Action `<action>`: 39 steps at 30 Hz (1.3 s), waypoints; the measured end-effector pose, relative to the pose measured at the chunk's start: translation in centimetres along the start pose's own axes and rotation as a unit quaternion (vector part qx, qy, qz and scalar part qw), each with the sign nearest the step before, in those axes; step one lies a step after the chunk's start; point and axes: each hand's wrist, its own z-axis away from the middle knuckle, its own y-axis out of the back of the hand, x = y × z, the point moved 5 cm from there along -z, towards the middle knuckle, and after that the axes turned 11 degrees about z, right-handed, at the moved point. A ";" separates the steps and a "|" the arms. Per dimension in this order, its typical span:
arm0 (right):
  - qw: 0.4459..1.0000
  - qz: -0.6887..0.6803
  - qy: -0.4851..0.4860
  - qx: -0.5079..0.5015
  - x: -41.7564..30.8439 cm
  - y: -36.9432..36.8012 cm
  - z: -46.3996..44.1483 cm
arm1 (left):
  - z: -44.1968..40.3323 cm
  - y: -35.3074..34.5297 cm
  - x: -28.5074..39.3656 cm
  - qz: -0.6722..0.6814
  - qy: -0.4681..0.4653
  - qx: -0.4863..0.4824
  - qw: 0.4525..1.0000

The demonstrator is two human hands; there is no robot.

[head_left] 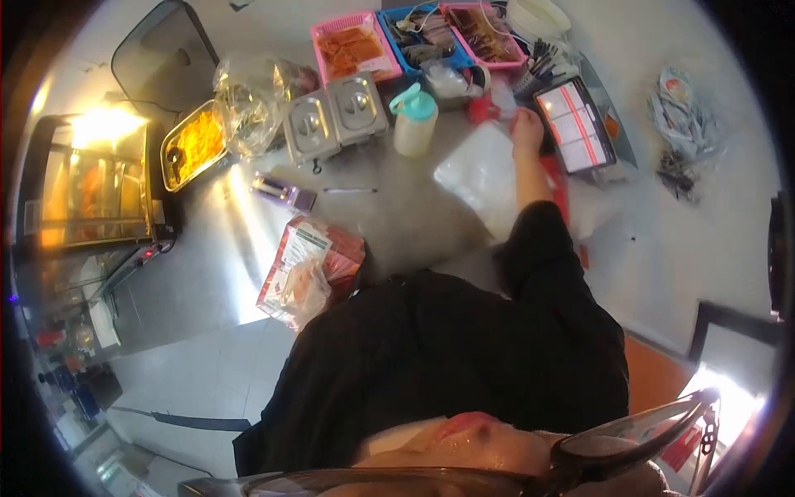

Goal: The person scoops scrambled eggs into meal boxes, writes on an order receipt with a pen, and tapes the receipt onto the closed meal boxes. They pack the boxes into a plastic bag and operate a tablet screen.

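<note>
My right hand reaches out over the far right part of the counter. Its fingers look curled, and what they hold, if anything, is hidden. A small red object lies just left of the hand, and a tablet-like screen stands to its right. Below the hand is a stack of clear plastic bags, partly covered by my forearm. My left hand does not show. Near my left side a red and white box has crumpled clear plastic on it.
A bottle with a turquoise lid and lidded steel pans stand mid-counter. Further left are a tray of yellow food and a lit display case. Pink baskets and a blue basket line the back.
</note>
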 end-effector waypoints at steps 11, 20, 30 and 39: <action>0.847 0.073 0.179 -0.495 -8.8 -21.4 -5.5 | -2.2 -1.3 2.2 -0.059 0.037 0.031 0.997; 0.665 0.374 0.493 -0.419 -2.9 -29.3 1.1 | -2.6 -0.3 2.6 -0.063 0.020 0.014 0.998; 0.673 0.436 0.448 -0.396 -7.0 -27.5 1.0 | -2.7 0.2 2.0 -0.070 -0.017 0.006 0.997; 0.900 0.172 0.307 -0.258 -7.9 -20.2 -1.1 | -3.4 -0.2 1.6 -0.078 -0.065 0.021 0.995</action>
